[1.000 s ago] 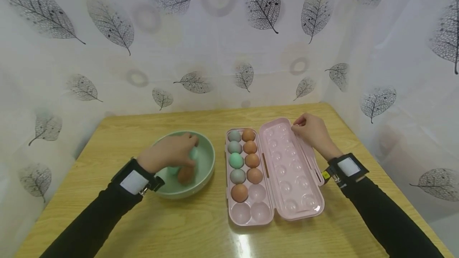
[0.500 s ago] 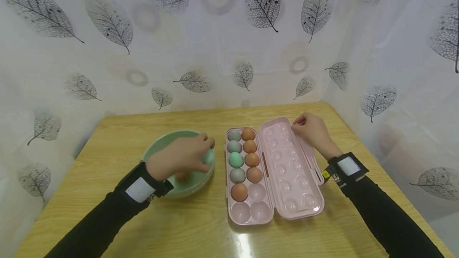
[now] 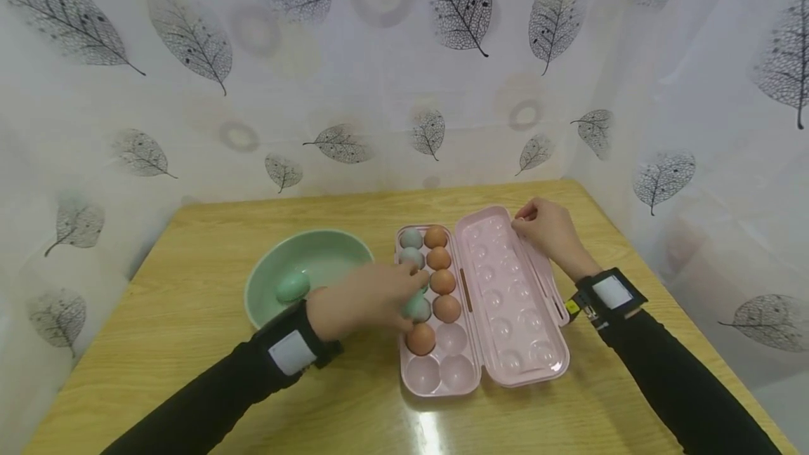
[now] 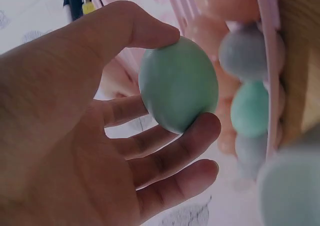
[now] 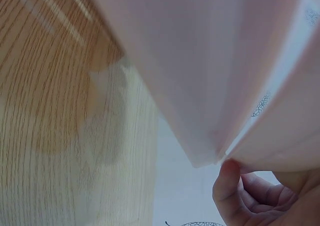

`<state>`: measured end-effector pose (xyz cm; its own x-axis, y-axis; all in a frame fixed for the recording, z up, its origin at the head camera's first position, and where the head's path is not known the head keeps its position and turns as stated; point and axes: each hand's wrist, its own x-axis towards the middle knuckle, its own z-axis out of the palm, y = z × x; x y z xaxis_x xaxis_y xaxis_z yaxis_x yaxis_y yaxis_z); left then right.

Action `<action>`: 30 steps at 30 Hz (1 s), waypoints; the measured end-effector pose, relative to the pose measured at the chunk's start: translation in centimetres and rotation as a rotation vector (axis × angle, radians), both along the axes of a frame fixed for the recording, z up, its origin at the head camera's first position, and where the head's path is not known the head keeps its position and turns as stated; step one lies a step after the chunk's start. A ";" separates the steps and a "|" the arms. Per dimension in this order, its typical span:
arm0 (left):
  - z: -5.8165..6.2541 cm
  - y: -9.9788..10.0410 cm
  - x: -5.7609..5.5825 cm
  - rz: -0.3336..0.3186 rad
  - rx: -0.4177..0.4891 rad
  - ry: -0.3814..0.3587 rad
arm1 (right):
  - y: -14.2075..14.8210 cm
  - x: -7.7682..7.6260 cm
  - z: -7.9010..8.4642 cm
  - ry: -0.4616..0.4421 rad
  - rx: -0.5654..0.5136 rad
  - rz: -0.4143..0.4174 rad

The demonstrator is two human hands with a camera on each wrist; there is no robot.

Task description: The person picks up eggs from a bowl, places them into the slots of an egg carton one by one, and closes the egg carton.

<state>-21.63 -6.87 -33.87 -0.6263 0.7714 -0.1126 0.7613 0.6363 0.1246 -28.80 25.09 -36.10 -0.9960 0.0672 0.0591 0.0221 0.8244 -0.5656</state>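
My left hand point(image 3: 373, 293) is over the left row of a pink egg carton point(image 3: 442, 393). Between its thumb and fingers it holds a pale green egg point(image 4: 177, 83), plain in the left wrist view and mostly covered by fingers in the head view. Brown eggs point(image 3: 446, 309) line the right row; grey eggs point(image 3: 411, 238), another green egg point(image 4: 250, 108) and a brown egg point(image 3: 420, 339) sit in the left. At the far right corner of the carton's raised lid point(image 3: 515, 300), my right hand point(image 3: 553, 234) pinches the edge of its thin flap.
Left of the carton stands a green bowl point(image 3: 262, 269) with a green egg point(image 3: 293, 288) inside; my left hand and wrist cover its near right part. Cups point(image 3: 456, 374) at the carton's near end show bare pink plastic. A patterned curtain point(image 3: 379, 76) stands behind the wooden table point(image 3: 189, 286).
My left hand has lifted out of the bowl with the green egg and moved right, over the carton. The right hand stays at the lid's corner.
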 end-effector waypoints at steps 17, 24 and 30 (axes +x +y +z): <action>-2.1 3.8 1.4 -0.102 -0.037 0.062 | 0.3 0.1 -0.2 0.007 -0.009 0.003; -3.5 4.7 1.6 -0.118 -0.033 0.068 | 0.3 0.2 -0.2 0.003 -0.009 0.000; -4.4 5.1 1.6 -0.117 -0.011 0.043 | 0.4 0.0 -0.2 0.028 -0.003 0.018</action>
